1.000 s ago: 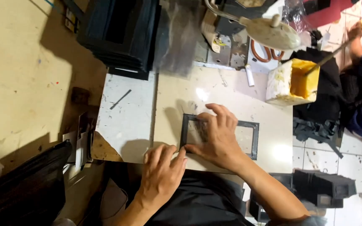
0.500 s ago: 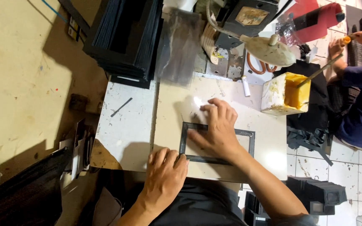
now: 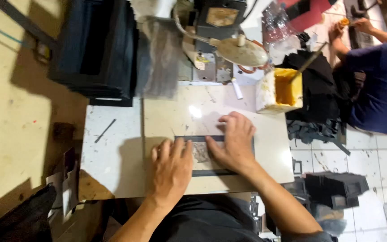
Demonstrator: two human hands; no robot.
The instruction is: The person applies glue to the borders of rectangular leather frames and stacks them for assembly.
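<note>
i see left hand (image 3: 172, 168) flat, fingers (image 3: 175, 148) together and extended, pressing left edge of dark frame piece (image 3: 211, 173) on pale work slab (image 3: 166, 121). right hand (image 3: 234, 141) palm down, fingers (image 3: 229, 122) slightly spread over frame's upper right part. neither hand grips, both press. frame mostly covered by hands; its right side hidden. yellow glue tub (image 3: 279, 89) stands at slab's far right corner. frame material hard to make out.

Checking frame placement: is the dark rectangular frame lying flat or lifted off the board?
Flat: the dark frame lies on the pale board, both hands pressing it down.
</note>
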